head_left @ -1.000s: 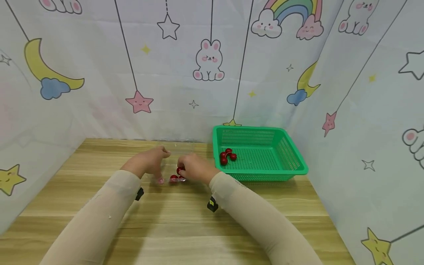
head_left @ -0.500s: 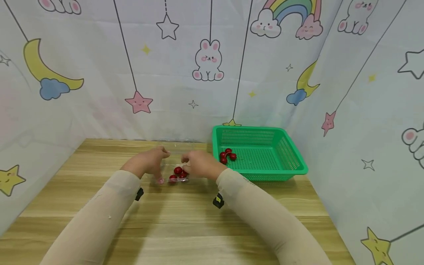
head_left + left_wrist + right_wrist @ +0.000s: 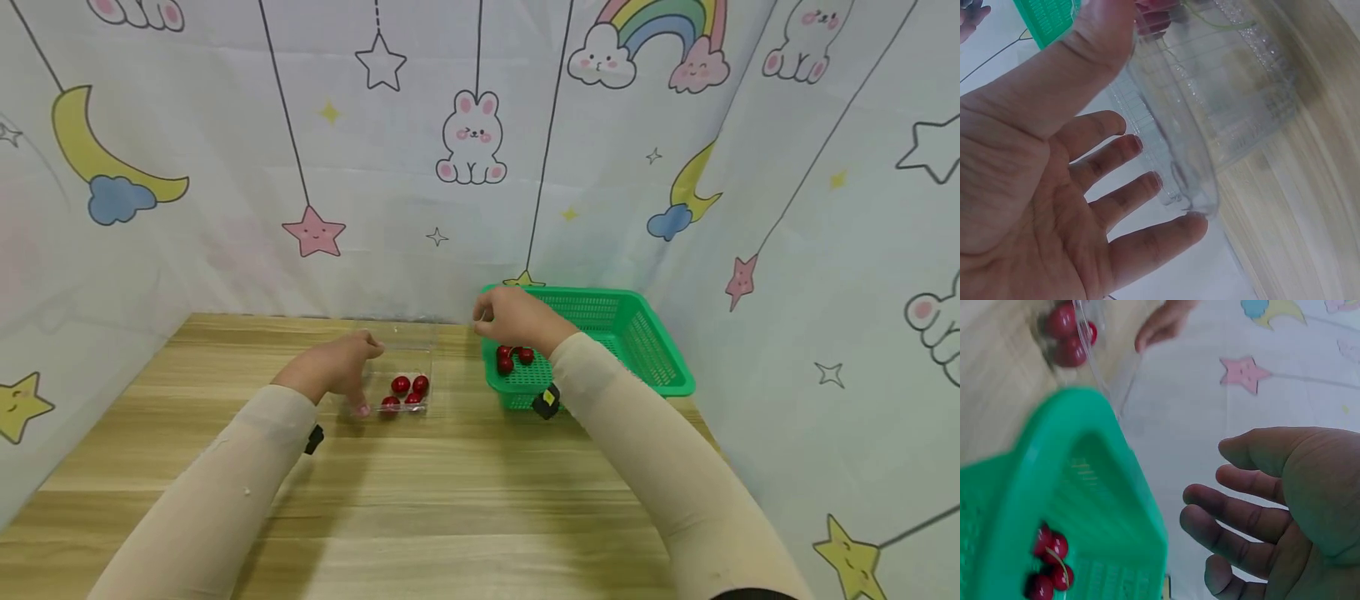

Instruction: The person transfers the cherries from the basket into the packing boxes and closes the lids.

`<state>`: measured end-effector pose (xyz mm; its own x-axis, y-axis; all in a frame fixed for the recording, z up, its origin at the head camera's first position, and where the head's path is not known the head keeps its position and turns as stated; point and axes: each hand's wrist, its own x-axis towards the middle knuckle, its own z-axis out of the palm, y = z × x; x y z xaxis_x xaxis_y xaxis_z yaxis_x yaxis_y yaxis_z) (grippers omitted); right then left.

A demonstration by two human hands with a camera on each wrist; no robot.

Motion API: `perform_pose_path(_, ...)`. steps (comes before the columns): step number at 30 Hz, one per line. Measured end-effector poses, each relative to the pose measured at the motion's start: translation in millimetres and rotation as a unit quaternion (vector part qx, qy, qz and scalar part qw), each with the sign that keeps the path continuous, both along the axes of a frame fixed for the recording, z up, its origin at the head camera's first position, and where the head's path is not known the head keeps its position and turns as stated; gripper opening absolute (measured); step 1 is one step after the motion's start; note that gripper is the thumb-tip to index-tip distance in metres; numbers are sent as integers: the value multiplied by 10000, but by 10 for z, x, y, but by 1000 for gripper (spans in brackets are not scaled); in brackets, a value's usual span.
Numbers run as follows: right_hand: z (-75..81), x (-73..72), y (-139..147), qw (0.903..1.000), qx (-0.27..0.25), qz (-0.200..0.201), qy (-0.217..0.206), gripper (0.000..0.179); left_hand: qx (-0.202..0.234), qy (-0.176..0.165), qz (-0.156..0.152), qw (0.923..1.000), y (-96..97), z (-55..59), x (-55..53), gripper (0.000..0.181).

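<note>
My left hand [image 3: 333,367] holds the left side of a clear plastic box [image 3: 1235,94]. Its thumb lies at the front and its fingers [image 3: 1160,244], fairly straight, touch the rim. Several red cherries [image 3: 401,385] sit in the box near its front wall. My right hand [image 3: 521,318] hovers over the left part of a green basket [image 3: 592,389], fingers loosely bent. Nothing shows between its thumb and fingers [image 3: 1241,515] in the right wrist view. Several more cherries, with a green stem [image 3: 1055,555], lie on the basket floor, partly hidden by the right hand in the head view.
The wooden tabletop [image 3: 420,517] extends in front of the box and basket. A white cloth wall [image 3: 390,267] printed with stars, moons and rabbits stands behind them, and another cloth panel [image 3: 802,417] borders the table at the right.
My right hand has left the cherries in the clear box and moved right and up over the basket. My left hand stays at the box.
</note>
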<state>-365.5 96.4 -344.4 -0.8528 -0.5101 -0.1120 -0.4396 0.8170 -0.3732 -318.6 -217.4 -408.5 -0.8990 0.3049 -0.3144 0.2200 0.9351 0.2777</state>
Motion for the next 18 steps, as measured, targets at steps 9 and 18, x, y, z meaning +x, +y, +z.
perform_pose_path(9,111,-366,323,9983,235,-429,-330,29,-66,-8,24,10000,-23,-20,-51,115)
perform_pose_path(18,-95,-712,424,9901,750,-831,-845,41,-25,-9,24,10000,-12,-38,-26,118)
